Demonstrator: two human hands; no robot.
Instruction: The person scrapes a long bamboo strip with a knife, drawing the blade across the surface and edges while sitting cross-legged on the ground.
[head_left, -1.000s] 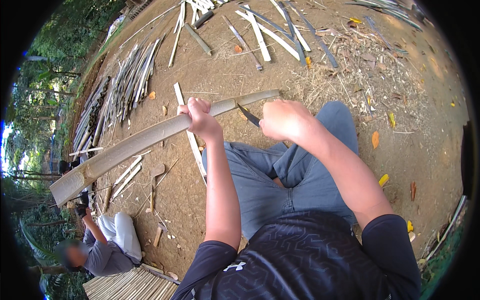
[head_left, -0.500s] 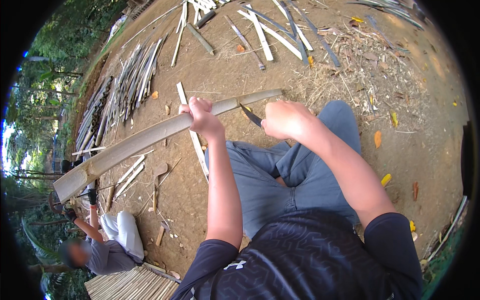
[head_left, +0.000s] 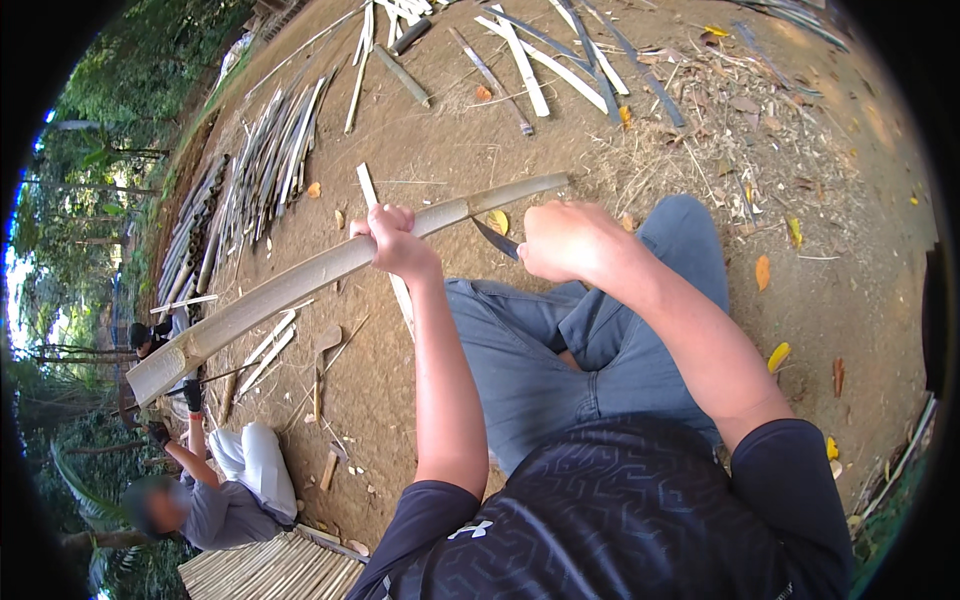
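A long split bamboo piece (head_left: 290,288) slants across in front of me, its hollow side showing with node ridges inside. My left hand (head_left: 395,240) is closed around it, right of its middle. My right hand (head_left: 575,240) grips a knife (head_left: 494,239) with a dark blade; its handle is hidden in the fist. The blade's tip lies at the near edge of the bamboo by a node, though whether it touches I cannot tell. Below the bamboo, a pale flat strip (head_left: 367,186) passes behind my left hand.
A person (head_left: 215,500) with black gloves sits at lower left beside a bamboo slat mat (head_left: 270,572); another (head_left: 145,338) is farther back. A hammer-like tool (head_left: 323,365) lies on the ground. Poles (head_left: 265,165) are piled at far left, strips (head_left: 525,70) and shavings (head_left: 735,130) beyond.
The knife tip has shifted slightly left and nearer to me along the bamboo. My left hand and the bamboo's left end have moved a little. Another person now shows past that end.
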